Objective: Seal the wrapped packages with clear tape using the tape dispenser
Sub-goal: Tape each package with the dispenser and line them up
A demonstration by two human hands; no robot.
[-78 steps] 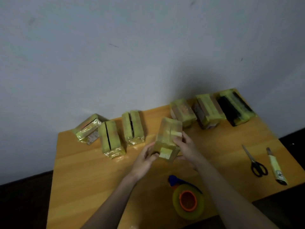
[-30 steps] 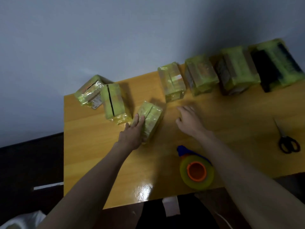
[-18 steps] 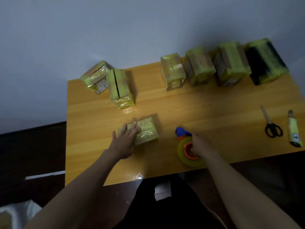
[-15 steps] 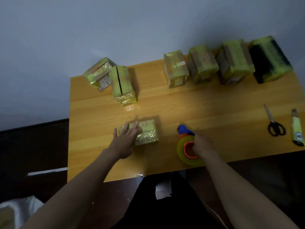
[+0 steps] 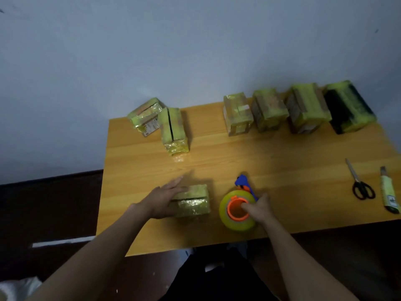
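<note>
A yellow-green wrapped package [image 5: 194, 200] lies on its side near the front of the wooden table [image 5: 271, 161]. My left hand [image 5: 162, 197] rests flat on its left end, fingers straight. To its right stands the tape dispenser [image 5: 237, 208], a clear yellowish roll on an orange core with a blue handle. My right hand [image 5: 258, 208] grips it, fingers curled into the orange core. Two wrapped packages [image 5: 173, 130] sit at the back left. Several more [image 5: 269, 109] line the back right.
Black-handled scissors [image 5: 359, 182] and a green utility knife [image 5: 389, 192] lie at the table's right side. The wall runs right behind the table. The table's front edge is just below the dispenser, with dark floor beyond.
The earlier package was set in the back row. My left hand pulled another package forward and laid it down. My right hand moved to the dispenser and took hold of it.
</note>
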